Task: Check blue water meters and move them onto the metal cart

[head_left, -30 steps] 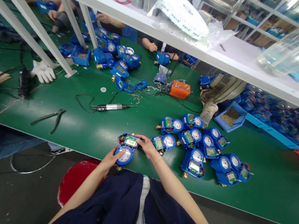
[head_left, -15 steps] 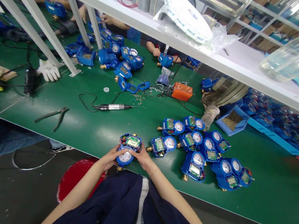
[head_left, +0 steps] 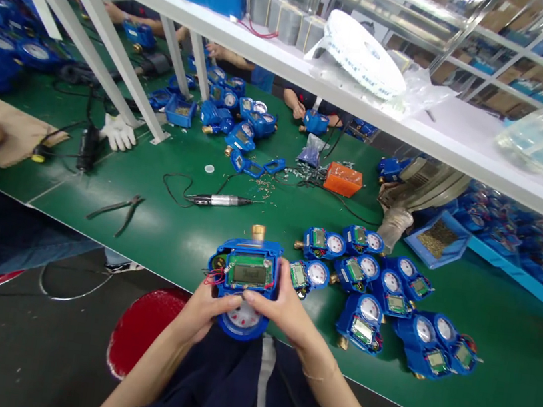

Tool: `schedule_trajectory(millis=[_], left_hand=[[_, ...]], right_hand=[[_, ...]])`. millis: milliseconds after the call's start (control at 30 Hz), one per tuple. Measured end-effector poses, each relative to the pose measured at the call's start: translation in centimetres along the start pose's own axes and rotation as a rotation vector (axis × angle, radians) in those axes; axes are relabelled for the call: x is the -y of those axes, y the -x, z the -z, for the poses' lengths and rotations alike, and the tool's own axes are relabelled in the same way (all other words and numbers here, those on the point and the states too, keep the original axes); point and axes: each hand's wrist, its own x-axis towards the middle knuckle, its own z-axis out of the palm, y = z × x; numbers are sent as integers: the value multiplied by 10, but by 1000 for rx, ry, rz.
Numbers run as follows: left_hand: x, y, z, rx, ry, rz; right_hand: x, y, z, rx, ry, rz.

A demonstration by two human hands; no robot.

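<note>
Both of my hands hold one blue water meter (head_left: 245,281) lifted off the green table's near edge, close to my body. It has an open top with a green circuit board and display, red wires at its left, a white dial at the bottom and a brass fitting at the top. My left hand (head_left: 200,311) grips its lower left side. My right hand (head_left: 287,310) grips its right side, thumb on the dial rim. A cluster of several similar blue meters (head_left: 375,292) lies on the table just right of my hands.
On the green table (head_left: 186,238) lie pliers (head_left: 116,209), an electric screwdriver (head_left: 218,201) with cable, an orange box (head_left: 343,178), a white glove (head_left: 118,133) and a blue bin of small parts (head_left: 439,230). Other people's arms work at the far side and left. A white shelf (head_left: 319,82) hangs overhead.
I lifted the meter from the table and brought it toward me; it now looks bigger and sits raised in both hands. The view shifted slightly.
</note>
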Motion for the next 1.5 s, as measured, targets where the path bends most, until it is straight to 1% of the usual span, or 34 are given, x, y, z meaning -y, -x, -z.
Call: schedule_trajectory(millis=[67, 167, 233, 267, 333, 400, 433, 467, 533, 600, 667, 733, 800, 933, 1100, 1367, 1500], left_hand=[[-8, 4, -5, 60, -24, -20], [-19, 7, -9, 141, -122, -66], [-30, 9, -10, 166, -298, -116], [-37, 12, -10, 141, -414, -159], [-54, 19, -9, 16, -648, -299], [-72, 28, -11, -134, -838, -521], [-80, 32, -12, -177, -922, -647], [-87, 36, -15, -188, -1004, -771], [-98, 40, -21, -157, -1157, -976], [-103, 39, -26, -112, -1251, -1102], [-104, 36, -29, -92, -1281, -1177], [-103, 32, -29, -87, -1284, -1219], [-102, 30, -28, -77, -1281, -1234], [-102, 30, -27, -56, -1286, -1233], [-103, 30, -31, -64, -1316, -1225], [-113, 35, -35, 4, -1391, -1095], [-115, 36, -35, 12, -1399, -1053]], right_hand=[[16, 9, -2, 4, 58, 26], [29, 18, -5, -59, 59, 58], [33, 23, -7, -131, 29, 65], [34, 26, -8, -162, 15, 63], [36, 30, -11, -205, -11, 53], [39, 35, -12, -222, -36, 39], [40, 37, -13, -225, -47, 36], [41, 39, -13, -224, -52, 37], [44, 42, -14, -211, -57, 46], [45, 45, -15, -185, -71, 45], [44, 46, -15, -155, -88, 35], [44, 47, -16, -136, -87, 29], [45, 48, -15, -130, -67, 31], [48, 51, -16, -134, -16, 33], [50, 52, -16, -120, 0, 19], [47, 50, -15, -125, 40, 18], [47, 50, -16, -130, 37, 20]])
